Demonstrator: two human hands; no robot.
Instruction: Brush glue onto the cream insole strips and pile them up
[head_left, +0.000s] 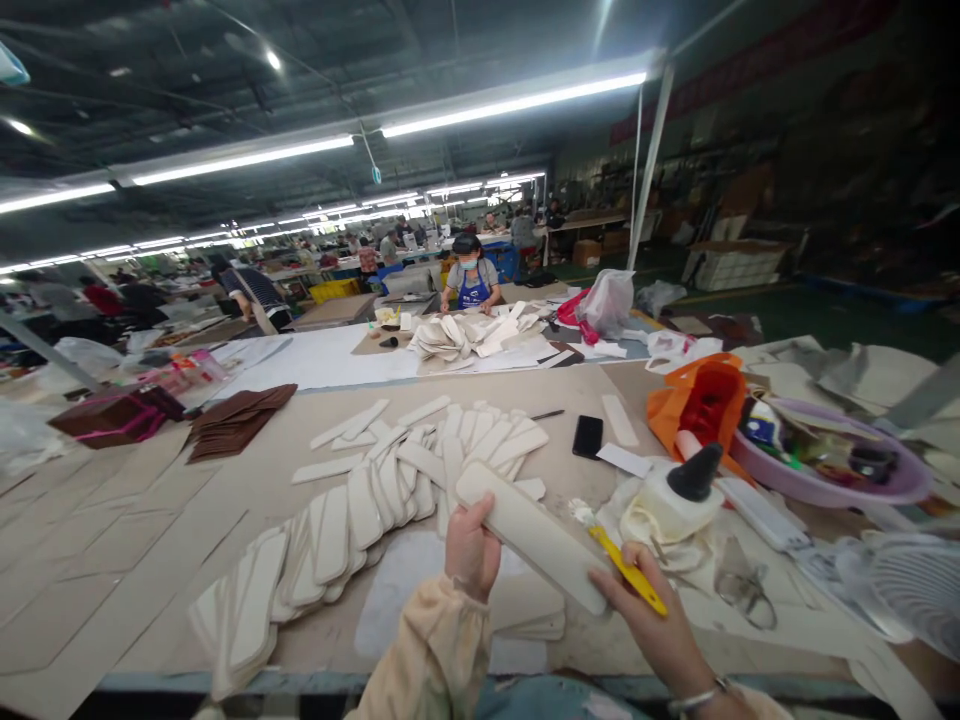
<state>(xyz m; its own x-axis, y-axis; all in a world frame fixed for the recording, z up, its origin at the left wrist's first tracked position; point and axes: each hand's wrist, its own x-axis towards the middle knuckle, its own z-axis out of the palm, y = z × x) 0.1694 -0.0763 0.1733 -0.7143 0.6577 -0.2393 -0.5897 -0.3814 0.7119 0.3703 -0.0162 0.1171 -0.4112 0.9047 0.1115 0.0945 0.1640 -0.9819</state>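
My left hand (pixel 472 548) grips a long cream panel with rounded ends (pixel 536 530) near its far end, thumb on top. The panel is tilted, running down to the right. In my right hand (pixel 649 600) is a yellow-handled brush (pixel 630 568), its pale bristles pointing away from me; the fingertips of that hand also touch the panel's near end. Beneath and left of my hands, a fanned row of similar cream pieces (pixel 330 535) curves across the table. A short stack of pieces (pixel 529 605) lies partly hidden under the held panel.
A white bottle with a black cone tip (pixel 667 500) lies right of the brush. Beyond it are an orange bag (pixel 675 405) and a lilac basin (pixel 825 488) of odds and ends. A black phone (pixel 588 436) and brown sheets (pixel 238 420) lie farther back. A masked co-worker (pixel 471 280) sits opposite.
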